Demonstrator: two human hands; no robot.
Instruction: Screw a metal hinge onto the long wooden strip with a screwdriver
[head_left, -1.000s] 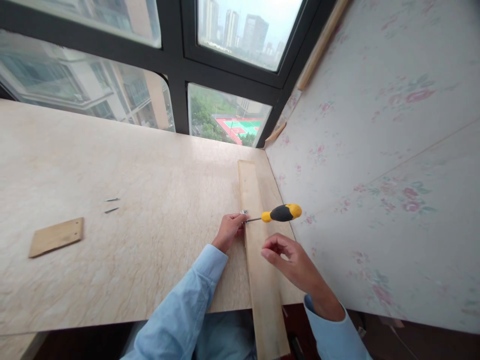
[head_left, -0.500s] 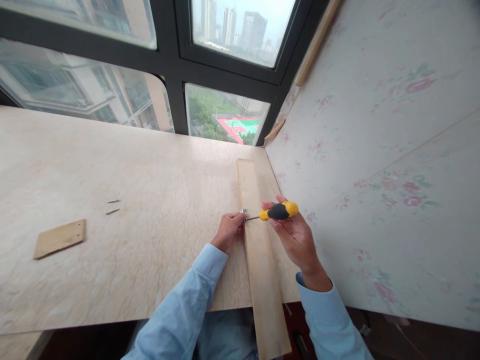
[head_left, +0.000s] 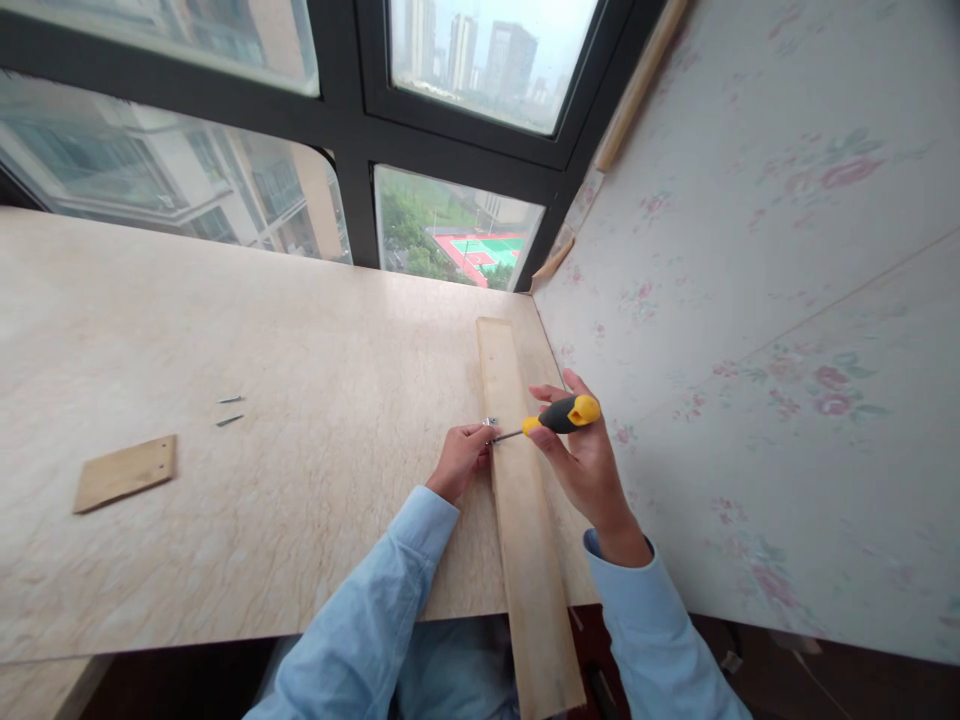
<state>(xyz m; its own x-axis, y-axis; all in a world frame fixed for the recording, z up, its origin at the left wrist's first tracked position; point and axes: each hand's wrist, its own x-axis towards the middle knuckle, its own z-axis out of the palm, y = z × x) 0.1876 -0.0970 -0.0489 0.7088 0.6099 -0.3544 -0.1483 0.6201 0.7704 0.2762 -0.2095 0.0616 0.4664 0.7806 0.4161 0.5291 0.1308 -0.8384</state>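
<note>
A long pale wooden board (head_left: pixel 525 530) lies on the marble-patterned surface, its near end jutting past the front edge. At the board's left edge, my left hand (head_left: pixel 459 460) pinches a small metal bracket (head_left: pixel 490 422); its exact shape is partly hidden by the fingers. My right hand (head_left: pixel 589 475) holds a yellow and black screwdriver (head_left: pixel 559 414) above the board, thumb beneath the handle and some fingers lifted off it. The screwdriver's shaft points left, and its tip meets the spot by my left fingertips; whether a screw sits there, I cannot tell.
A small wooden plate (head_left: pixel 126 474) with two holes lies at the left. Two screws (head_left: pixel 230 410) rest near it. A floral-papered wall (head_left: pixel 750 400) rises close on the right, and a dark-framed window (head_left: pixel 349 150) stands behind the surface.
My right hand's fingers have loosened and spread around the screwdriver handle, which has turned a little. The left hand and the board stay in place; the view has shifted slightly.
</note>
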